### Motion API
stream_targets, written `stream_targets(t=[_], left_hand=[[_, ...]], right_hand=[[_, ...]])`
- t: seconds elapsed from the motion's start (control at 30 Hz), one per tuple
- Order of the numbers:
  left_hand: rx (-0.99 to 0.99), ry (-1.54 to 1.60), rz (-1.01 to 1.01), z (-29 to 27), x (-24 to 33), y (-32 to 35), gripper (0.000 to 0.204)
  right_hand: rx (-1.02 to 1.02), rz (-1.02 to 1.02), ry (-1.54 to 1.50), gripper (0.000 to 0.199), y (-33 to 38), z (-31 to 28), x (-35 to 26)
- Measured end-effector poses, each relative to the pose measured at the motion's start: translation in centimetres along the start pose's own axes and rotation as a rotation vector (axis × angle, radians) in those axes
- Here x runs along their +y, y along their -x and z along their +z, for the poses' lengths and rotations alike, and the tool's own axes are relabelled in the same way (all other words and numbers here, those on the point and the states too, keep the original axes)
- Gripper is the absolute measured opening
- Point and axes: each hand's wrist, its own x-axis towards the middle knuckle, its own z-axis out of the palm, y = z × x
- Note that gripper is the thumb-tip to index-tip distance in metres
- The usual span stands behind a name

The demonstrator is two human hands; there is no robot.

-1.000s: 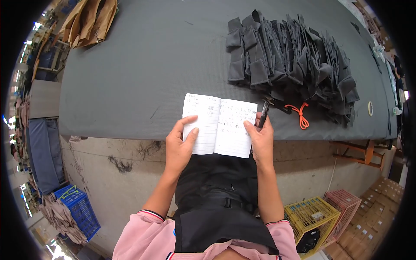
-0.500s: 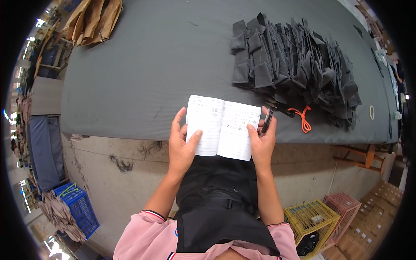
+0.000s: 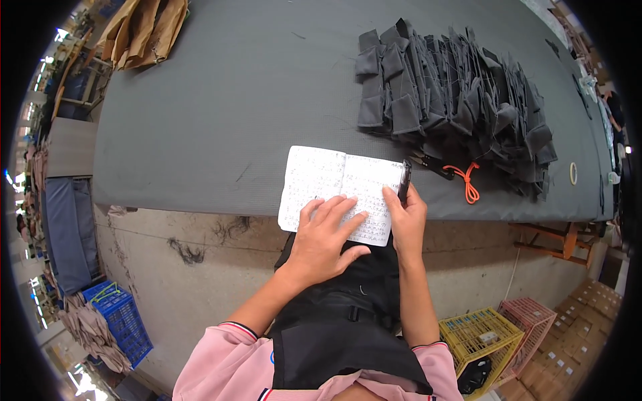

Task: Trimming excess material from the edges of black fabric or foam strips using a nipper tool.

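Observation:
An open notebook with handwriting on both pages is held over the near edge of the grey table. My left hand lies across the lower part of the pages, its fingers spread and thumb apart. At the right edge of the notebook, my right hand grips it with the thumb on the page. A black pen is tucked in the same hand, standing along the notebook's edge. The right fingers behind the notebook are partly hidden.
A row of dark grey fabric pieces lies on the table, with an orange cord before it. Brown paper lies far left. Below stand a blue crate, a yellow crate and a wooden stool.
My left hand has let go of the notebook's left edge and moved right onto the pages. Different, fuller pages now show. The pen has tilted more upright in my right hand.

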Motion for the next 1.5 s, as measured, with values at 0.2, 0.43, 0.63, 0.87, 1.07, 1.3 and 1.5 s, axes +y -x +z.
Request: stream_targets(t=[0.2, 0.43, 0.63, 0.87, 1.07, 1.3, 1.5], left_hand=[[0.263, -0.127, -0.218, 1.1, -2.0, 1.6, 0.057], [0.244, -0.260, -0.381, 1.8, -3.6, 2.8, 0.077], [0.232, -0.312, -0.375, 2.5, -4.1, 3.1, 0.075], [0.231, -0.318, -0.367, 2.6, -4.1, 3.0, 0.073], [0.239, -0.276, -0.375, 2.6, -4.1, 3.1, 0.073], [0.256, -0.241, -0.374, 2.6, -4.1, 3.0, 0.069], [0.248, -0.268, -0.376, 2.5, -4.0, 2.9, 0.066]], right_hand=[[0.005, 0.021, -0.005, 0.020, -0.2, -0.2, 0.7], [0.011, 0.059, 0.002, 0.020, -0.3, -0.4, 0.8], [0.000, 0.046, 0.017, 0.021, -0.3, -0.5, 1.2], [0.004, 0.066, -0.015, 0.020, -0.2, -0.4, 0.9], [0.006, 0.047, 0.006, 0.020, -0.3, -0.4, 0.9], [0.001, 0.059, 0.017, 0.020, -0.3, -0.5, 0.9], [-0.013, 0.069, 0.034, 0.018, -0.3, -0.8, 1.0]])
